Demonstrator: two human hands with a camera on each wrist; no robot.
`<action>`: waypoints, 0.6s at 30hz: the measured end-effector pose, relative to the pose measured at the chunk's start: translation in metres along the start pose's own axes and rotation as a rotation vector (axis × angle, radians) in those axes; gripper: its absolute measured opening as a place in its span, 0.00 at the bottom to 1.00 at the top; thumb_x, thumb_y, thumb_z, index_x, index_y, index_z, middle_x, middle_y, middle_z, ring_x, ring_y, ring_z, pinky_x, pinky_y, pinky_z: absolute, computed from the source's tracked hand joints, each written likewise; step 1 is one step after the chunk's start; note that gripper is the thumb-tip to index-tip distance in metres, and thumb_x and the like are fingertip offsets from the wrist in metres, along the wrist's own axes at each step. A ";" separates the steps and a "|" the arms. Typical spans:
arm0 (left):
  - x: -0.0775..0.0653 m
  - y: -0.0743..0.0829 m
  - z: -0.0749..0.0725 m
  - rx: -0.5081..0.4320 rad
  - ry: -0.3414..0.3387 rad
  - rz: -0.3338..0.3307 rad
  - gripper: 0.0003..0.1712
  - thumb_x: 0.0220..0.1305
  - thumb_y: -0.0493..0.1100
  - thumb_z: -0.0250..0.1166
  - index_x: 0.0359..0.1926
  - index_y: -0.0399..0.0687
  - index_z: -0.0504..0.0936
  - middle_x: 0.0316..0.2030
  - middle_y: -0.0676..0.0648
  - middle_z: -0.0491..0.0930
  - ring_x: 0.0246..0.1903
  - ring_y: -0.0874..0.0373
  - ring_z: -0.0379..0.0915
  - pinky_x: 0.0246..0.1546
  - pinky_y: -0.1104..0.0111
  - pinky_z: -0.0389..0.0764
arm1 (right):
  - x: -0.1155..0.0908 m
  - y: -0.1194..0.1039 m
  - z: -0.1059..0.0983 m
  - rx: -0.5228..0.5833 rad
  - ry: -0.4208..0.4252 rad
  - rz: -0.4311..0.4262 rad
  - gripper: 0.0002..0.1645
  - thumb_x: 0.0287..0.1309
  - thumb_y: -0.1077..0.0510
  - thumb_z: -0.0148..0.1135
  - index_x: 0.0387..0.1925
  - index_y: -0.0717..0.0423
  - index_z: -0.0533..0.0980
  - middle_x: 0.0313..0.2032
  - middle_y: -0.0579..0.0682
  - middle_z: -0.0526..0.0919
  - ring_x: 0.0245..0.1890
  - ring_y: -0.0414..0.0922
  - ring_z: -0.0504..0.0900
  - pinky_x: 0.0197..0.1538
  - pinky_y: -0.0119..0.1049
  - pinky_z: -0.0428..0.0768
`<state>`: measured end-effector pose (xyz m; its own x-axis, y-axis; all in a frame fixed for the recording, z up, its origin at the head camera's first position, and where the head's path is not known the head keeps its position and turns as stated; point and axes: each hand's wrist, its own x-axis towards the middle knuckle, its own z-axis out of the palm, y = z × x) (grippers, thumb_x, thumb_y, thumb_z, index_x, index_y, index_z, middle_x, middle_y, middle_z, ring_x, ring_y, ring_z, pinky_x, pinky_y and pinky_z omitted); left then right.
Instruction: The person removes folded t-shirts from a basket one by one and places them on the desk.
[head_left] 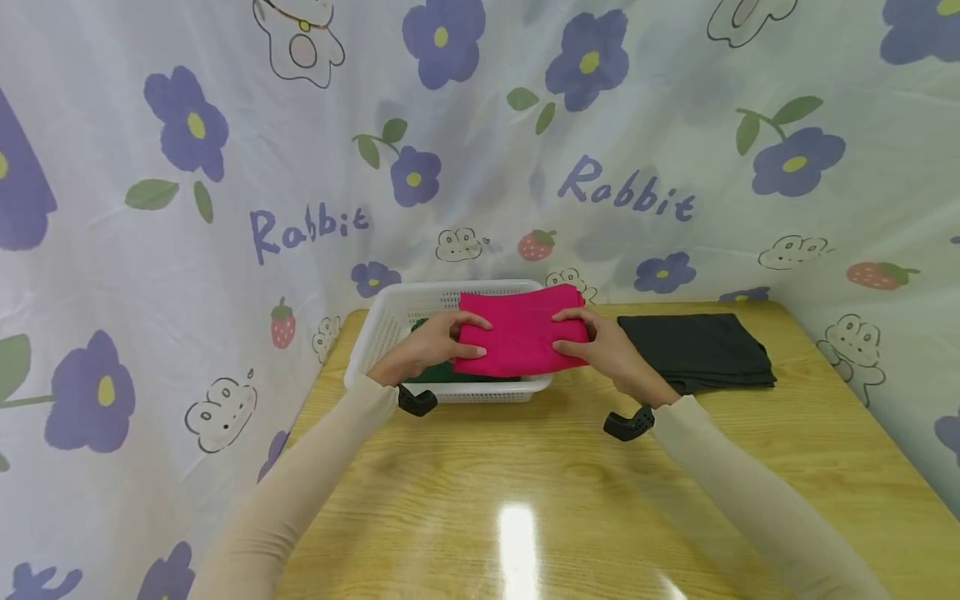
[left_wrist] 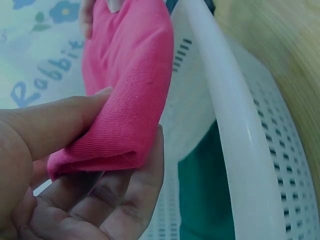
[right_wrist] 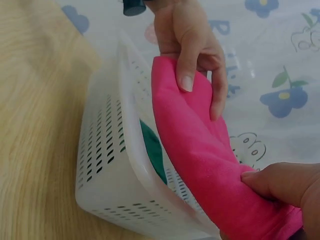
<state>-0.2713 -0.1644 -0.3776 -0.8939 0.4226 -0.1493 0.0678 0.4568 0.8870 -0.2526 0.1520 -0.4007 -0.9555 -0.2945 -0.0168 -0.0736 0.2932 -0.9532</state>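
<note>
A folded bright pink cloth (head_left: pixel 521 332) is held up between both hands, above a white perforated plastic basket (head_left: pixel 360 360). My left hand (head_left: pixel 433 343) pinches its left end, thumb on one face and fingers on the other, as the left wrist view shows. At the opposite end my right hand (head_left: pixel 606 348) grips the cloth the same way. Inside the basket lies a dark green cloth (left_wrist: pixel 206 192), partly hidden behind the pink one. Both hands appear in the right wrist view, with the cloth sloping between them.
To the right of the basket a folded black cloth (head_left: pixel 697 350) lies on the wooden table (head_left: pixel 450 483). A white curtain (head_left: pixel 495 150) printed with flowers and rabbits hangs behind the table and along its sides.
</note>
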 end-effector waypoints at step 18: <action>0.015 0.023 0.055 -0.006 -0.081 0.116 0.24 0.64 0.39 0.74 0.61 0.49 0.82 0.45 0.44 0.85 0.46 0.50 0.82 0.43 0.61 0.86 | -0.046 0.023 -0.051 0.009 0.048 0.043 0.32 0.64 0.53 0.73 0.67 0.46 0.73 0.57 0.60 0.78 0.45 0.52 0.85 0.42 0.40 0.85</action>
<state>-0.2585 -0.1042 -0.3838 -0.8416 0.5342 -0.0803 0.1658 0.3968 0.9028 -0.2246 0.2191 -0.4065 -0.9703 -0.2378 -0.0438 -0.0295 0.2962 -0.9547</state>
